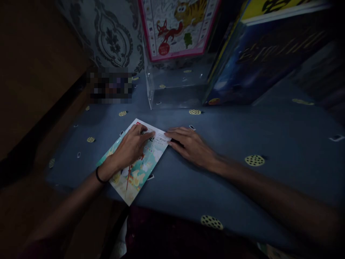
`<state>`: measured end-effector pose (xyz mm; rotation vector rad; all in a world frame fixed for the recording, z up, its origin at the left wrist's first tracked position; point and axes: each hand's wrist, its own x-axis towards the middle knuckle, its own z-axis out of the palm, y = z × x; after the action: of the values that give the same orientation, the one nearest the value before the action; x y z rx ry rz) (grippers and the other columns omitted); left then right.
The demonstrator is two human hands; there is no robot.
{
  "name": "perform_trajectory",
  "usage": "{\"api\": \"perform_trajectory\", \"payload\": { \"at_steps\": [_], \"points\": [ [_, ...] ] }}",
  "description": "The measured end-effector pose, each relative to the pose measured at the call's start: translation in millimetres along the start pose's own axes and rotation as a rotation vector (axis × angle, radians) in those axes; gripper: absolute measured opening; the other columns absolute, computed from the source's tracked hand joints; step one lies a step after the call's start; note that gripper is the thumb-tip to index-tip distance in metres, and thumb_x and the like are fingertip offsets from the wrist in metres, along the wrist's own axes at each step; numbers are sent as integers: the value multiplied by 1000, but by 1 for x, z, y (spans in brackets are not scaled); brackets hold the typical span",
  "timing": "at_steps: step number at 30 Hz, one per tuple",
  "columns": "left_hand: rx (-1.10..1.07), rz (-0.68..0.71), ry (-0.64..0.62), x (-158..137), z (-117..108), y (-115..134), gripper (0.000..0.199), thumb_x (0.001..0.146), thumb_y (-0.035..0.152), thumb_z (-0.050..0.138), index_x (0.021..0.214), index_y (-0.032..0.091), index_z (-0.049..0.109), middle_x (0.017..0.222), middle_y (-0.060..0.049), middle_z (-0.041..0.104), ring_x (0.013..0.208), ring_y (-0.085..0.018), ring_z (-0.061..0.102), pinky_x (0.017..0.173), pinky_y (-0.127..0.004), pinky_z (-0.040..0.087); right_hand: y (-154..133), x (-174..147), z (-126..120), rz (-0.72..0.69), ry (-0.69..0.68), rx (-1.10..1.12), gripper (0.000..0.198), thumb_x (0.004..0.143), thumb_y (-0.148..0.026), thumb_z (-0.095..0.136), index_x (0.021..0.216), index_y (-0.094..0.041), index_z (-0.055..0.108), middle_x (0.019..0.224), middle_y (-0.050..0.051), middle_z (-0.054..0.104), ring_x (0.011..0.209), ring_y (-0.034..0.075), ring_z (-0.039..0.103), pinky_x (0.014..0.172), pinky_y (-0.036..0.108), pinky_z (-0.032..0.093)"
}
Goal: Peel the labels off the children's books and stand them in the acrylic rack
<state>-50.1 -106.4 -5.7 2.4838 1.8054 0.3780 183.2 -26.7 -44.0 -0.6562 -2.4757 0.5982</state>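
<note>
A thin paperback book (140,176) with a pale green and white illustrated cover lies slanted on the blue tablecloth, its near corner reaching the table's front edge. My left hand (130,145), a dark band on its wrist, rests on top of the cover with bent fingers and thumb a little apart. It covers part of the printed title. At the book's right corner is my right hand (191,145), its fingers over the edge and its thumb close below, pinching the corner.
Behind the book stands a clear acrylic rack (175,91) holding a pink-bordered picture book (179,39). Large dark blue books (250,68) stand upright to its right. A blurred-out patch (110,85) lies at the back left. The tablecloth (221,140) carries yellow pineapple prints.
</note>
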Motion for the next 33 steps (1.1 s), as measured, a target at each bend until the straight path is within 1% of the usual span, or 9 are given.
{"api": "perform_trajectory", "payload": {
  "at_steps": [5, 8, 11, 15, 19, 23, 27, 30, 33],
  "points": [
    [21, 25, -81, -2, -3, 28, 34, 105, 29, 38, 129, 23, 61, 126, -11, 58, 112, -26, 54, 95, -43, 50, 0, 1, -5, 109, 87, 138, 34, 99, -25, 48, 123, -25, 72, 102, 8, 76, 94, 26, 68, 89, 46, 54],
    [117, 15, -109, 1, -4, 41, 33, 102, 41, 49, 124, 19, 59, 126, -13, 58, 112, -29, 54, 94, -46, 50, 3, 1, -6, 213, 129, 234, 36, 97, -24, 48, 125, -21, 71, 102, 8, 76, 91, 24, 69, 86, 41, 53],
    [211, 0, -107, 3, -2, 50, 37, 96, 48, 58, 119, 19, 57, 123, -13, 59, 112, -32, 53, 93, -49, 50, 4, 1, -8, 265, 134, 322, 36, 95, -23, 50, 125, -19, 70, 100, 7, 78, 91, 22, 70, 81, 36, 53],
    [225, 42, -141, -3, -4, 51, 31, 96, 37, 58, 122, 21, 54, 125, -12, 60, 113, -31, 55, 93, -47, 51, 1, 0, -11, 255, 107, 468, 37, 94, -19, 48, 125, -18, 70, 87, 4, 78, 82, 18, 71, 78, 32, 53],
    [229, 78, -192, -13, -12, 51, 32, 93, 25, 55, 125, 20, 54, 127, -14, 62, 115, -31, 59, 92, -46, 54, -6, 0, -11, 188, -3, 579, 36, 94, -16, 47, 120, -18, 72, 79, 2, 76, 75, 15, 70, 76, 31, 54],
    [330, 23, -221, -14, -14, 62, 30, 92, 20, 56, 121, 16, 57, 125, -18, 66, 110, -32, 63, 89, -46, 56, -9, 1, -11, 181, -15, 579, 35, 93, -14, 48, 119, -17, 72, 79, 0, 75, 72, 14, 69, 72, 29, 52],
    [378, -20, -266, -11, -12, 71, 39, 92, 16, 51, 131, 14, 53, 122, -19, 69, 108, -32, 67, 80, -41, 58, -10, 0, -12, 225, 40, 554, 35, 93, -12, 48, 118, -16, 71, 78, 0, 75, 73, 13, 68, 73, 29, 50],
    [398, -51, -282, -11, -14, 69, 45, 94, 18, 47, 139, 13, 48, 109, -17, 73, 95, -31, 71, 71, -39, 57, -12, 0, -13, 243, 48, 500, 35, 92, -10, 50, 119, -18, 71, 75, -2, 73, 70, 12, 65, 75, 29, 48],
    [391, -44, -250, -13, -19, 61, 48, 95, 21, 47, 143, 14, 45, 97, -13, 75, 84, -28, 72, 67, -35, 54, -13, -1, -14, 230, 10, 468, 34, 93, -11, 53, 121, -19, 70, 75, -2, 71, 67, 13, 61, 75, 30, 46]
  ]
}}
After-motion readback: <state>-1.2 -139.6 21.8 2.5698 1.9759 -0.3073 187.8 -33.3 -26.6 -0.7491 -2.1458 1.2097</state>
